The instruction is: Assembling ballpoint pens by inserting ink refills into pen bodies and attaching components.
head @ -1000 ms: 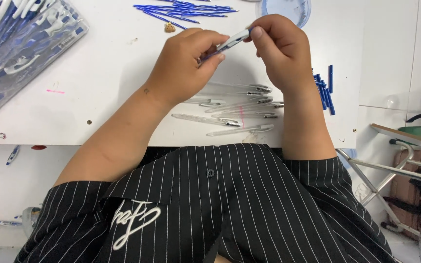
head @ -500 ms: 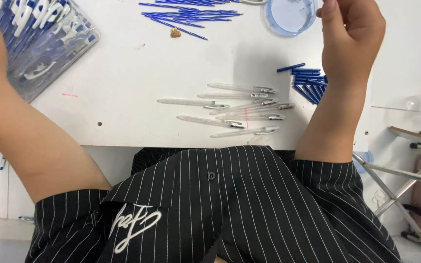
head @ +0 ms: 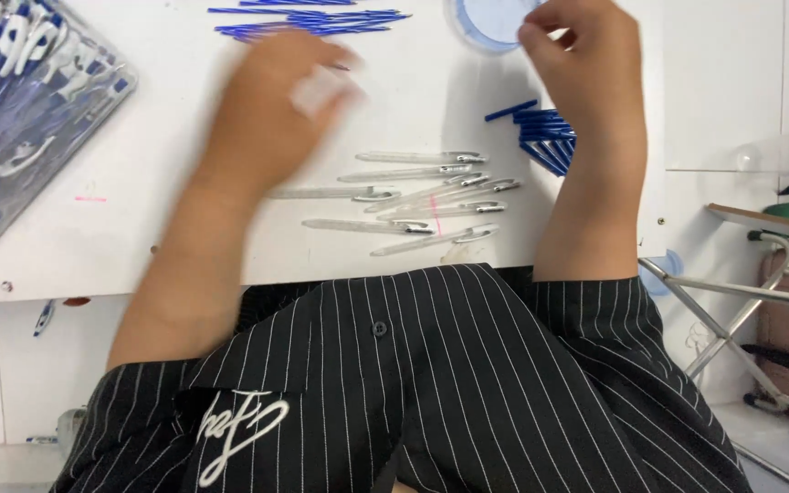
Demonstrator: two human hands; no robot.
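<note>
Head view: the blurred left hand hovers over the white counter, its grip impossible to tell. The right hand, fingers curled, reaches the far blue dish. Clear pen barrels lie near, between both arms.

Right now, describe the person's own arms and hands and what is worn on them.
Both forearms are bare, with no gloves, watch or rings visible. The left hand is motion-blurred; the right hand is sharper. Short sleeves of a black shirt with thin white pinstripes end above the elbows.
</note>
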